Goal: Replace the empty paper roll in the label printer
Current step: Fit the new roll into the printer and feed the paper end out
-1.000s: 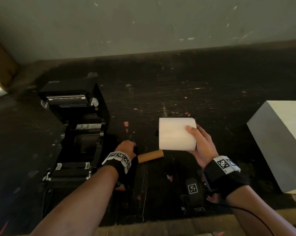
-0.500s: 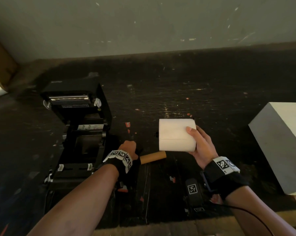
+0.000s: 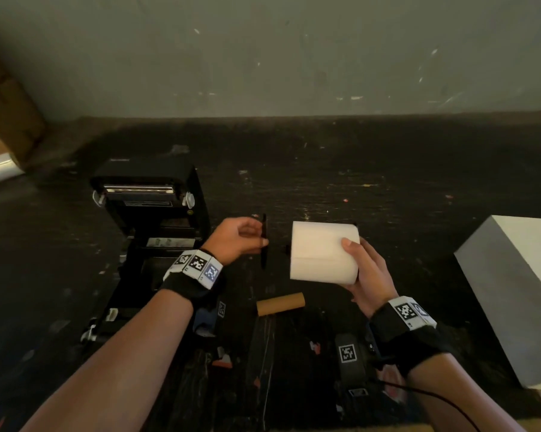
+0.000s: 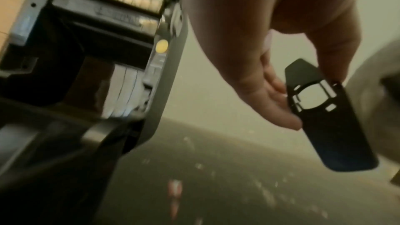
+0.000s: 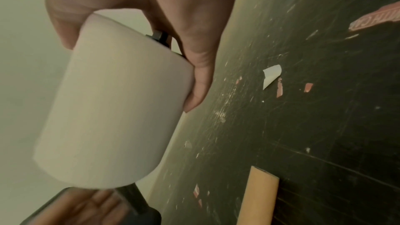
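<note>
Pinching a flat black plastic guide (image 3: 264,241) edge-on between thumb and fingers, the left hand (image 3: 235,240) is now lifted off the table beside the open label printer (image 3: 152,213), facing the paper roll's left end. The right hand (image 3: 364,269) is still gripping the white paper roll (image 3: 320,254) in the air. The brown empty core (image 3: 280,303) is lying alone on the dark table (image 3: 387,188), no longer touched.

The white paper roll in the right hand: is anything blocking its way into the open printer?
Partly. The left hand, holding a flat black plastic piece, hangs between the white paper roll and the open printer. The printer's lid is up; its dim bay shows nothing clearly inside.
</note>
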`<action>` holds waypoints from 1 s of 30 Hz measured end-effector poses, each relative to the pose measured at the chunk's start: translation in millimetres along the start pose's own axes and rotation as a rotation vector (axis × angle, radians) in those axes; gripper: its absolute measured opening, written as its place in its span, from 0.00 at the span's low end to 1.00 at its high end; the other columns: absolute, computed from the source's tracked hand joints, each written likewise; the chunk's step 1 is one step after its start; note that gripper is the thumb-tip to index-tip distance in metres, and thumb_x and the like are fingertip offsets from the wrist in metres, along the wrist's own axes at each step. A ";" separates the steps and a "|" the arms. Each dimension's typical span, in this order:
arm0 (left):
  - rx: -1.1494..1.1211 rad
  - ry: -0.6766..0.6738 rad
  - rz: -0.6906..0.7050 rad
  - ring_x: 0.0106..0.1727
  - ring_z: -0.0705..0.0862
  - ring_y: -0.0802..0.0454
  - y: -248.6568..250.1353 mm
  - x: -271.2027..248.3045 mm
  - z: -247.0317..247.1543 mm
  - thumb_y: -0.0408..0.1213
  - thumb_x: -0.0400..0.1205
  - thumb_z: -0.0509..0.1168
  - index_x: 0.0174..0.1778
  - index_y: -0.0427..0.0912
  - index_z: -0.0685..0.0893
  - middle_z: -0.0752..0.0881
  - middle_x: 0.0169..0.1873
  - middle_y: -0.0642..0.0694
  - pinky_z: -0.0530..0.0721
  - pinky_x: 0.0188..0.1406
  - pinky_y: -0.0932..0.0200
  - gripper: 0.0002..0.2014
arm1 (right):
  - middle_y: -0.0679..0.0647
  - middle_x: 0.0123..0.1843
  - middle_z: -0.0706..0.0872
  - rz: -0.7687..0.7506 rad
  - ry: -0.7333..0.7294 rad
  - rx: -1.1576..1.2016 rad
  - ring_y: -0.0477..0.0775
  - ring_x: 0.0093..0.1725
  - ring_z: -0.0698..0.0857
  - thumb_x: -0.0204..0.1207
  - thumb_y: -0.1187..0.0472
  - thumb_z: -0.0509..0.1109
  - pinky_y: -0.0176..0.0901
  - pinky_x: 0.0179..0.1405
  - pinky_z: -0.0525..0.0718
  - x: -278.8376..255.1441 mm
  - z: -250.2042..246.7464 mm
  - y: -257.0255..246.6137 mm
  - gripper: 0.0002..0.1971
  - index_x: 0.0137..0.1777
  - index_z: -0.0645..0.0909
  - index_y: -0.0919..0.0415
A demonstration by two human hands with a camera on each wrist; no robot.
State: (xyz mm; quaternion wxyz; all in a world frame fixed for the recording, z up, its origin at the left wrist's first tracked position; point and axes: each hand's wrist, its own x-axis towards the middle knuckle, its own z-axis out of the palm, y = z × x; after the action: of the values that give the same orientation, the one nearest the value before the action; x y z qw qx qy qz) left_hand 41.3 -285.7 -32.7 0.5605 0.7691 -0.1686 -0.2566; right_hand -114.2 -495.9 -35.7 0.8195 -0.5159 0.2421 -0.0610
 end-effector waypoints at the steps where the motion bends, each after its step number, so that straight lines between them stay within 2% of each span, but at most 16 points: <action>1: -0.023 -0.020 0.044 0.55 0.87 0.46 8.1 -2.4 -0.5 0.25 0.73 0.72 0.51 0.44 0.83 0.86 0.51 0.41 0.88 0.50 0.54 0.14 | 0.58 0.67 0.81 -0.013 0.002 -0.009 0.61 0.63 0.83 0.60 0.49 0.76 0.59 0.52 0.87 -0.1 2.5 -1.3 0.43 0.77 0.66 0.50; 4: -0.017 -0.078 0.104 0.51 0.87 0.50 19.8 -6.8 3.3 0.23 0.73 0.72 0.49 0.47 0.83 0.87 0.47 0.46 0.88 0.52 0.53 0.16 | 0.58 0.67 0.80 -0.040 0.016 -0.015 0.61 0.62 0.83 0.58 0.49 0.76 0.59 0.53 0.87 -0.3 8.8 -4.5 0.44 0.78 0.65 0.48; 8: -0.126 -0.075 0.112 0.49 0.88 0.50 20.9 -8.9 5.2 0.21 0.73 0.71 0.52 0.45 0.83 0.88 0.46 0.45 0.88 0.53 0.50 0.17 | 0.57 0.67 0.80 -0.073 0.013 -0.017 0.61 0.61 0.83 0.59 0.50 0.75 0.58 0.51 0.87 -1.4 14.3 -9.8 0.43 0.77 0.65 0.48; 12: -0.141 -0.096 0.106 0.52 0.88 0.48 22.8 -9.9 5.4 0.21 0.74 0.70 0.58 0.40 0.82 0.87 0.51 0.41 0.89 0.53 0.51 0.19 | 0.57 0.66 0.80 -0.073 0.017 0.005 0.60 0.61 0.84 0.59 0.50 0.75 0.56 0.48 0.88 -1.4 14.4 -13.4 0.45 0.79 0.63 0.49; 15: -0.151 -0.131 0.106 0.55 0.88 0.48 26.1 -10.0 7.5 0.21 0.74 0.70 0.59 0.42 0.82 0.87 0.54 0.40 0.88 0.55 0.50 0.19 | 0.57 0.66 0.80 -0.084 0.011 0.002 0.60 0.61 0.84 0.63 0.51 0.74 0.49 0.40 0.88 -2.0 16.1 -15.6 0.41 0.78 0.63 0.49; 19: -0.165 -0.162 0.108 0.56 0.88 0.48 29.9 -9.9 9.0 0.21 0.75 0.69 0.57 0.45 0.82 0.86 0.55 0.41 0.88 0.55 0.51 0.18 | 0.58 0.67 0.80 -0.090 0.008 0.009 0.59 0.61 0.84 0.60 0.51 0.75 0.54 0.45 0.88 -0.9 17.9 -17.2 0.44 0.78 0.64 0.50; 22: -0.202 -0.162 0.115 0.54 0.88 0.51 31.5 -9.3 10.1 0.20 0.75 0.68 0.56 0.46 0.82 0.86 0.54 0.43 0.89 0.51 0.54 0.18 | 0.57 0.67 0.80 -0.099 0.018 0.010 0.59 0.60 0.84 0.63 0.51 0.75 0.52 0.43 0.88 -0.5 17.8 -18.7 0.42 0.78 0.64 0.50; 26: -0.253 -0.139 0.134 0.51 0.88 0.54 31.7 -10.2 12.7 0.19 0.75 0.68 0.54 0.48 0.82 0.86 0.52 0.47 0.89 0.49 0.56 0.19 | 0.59 0.68 0.80 -0.106 0.014 -0.011 0.61 0.62 0.84 0.55 0.47 0.77 0.54 0.45 0.88 -0.1 17.1 -21.6 0.47 0.78 0.65 0.50; 30: -0.287 -0.127 0.145 0.51 0.88 0.55 32.9 -11.2 13.9 0.18 0.75 0.67 0.53 0.49 0.82 0.86 0.51 0.48 0.89 0.48 0.57 0.20 | 0.58 0.67 0.80 -0.126 0.000 -0.022 0.60 0.62 0.84 0.58 0.48 0.75 0.56 0.48 0.88 -0.6 16.3 -26.0 0.45 0.79 0.64 0.50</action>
State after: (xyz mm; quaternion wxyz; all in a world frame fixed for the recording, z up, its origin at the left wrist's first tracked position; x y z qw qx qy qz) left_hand 25.1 -300.7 -2.5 0.6700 0.6491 -0.2204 -0.2849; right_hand -103.3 -494.4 -7.0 0.8084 -0.5389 0.2098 -0.1097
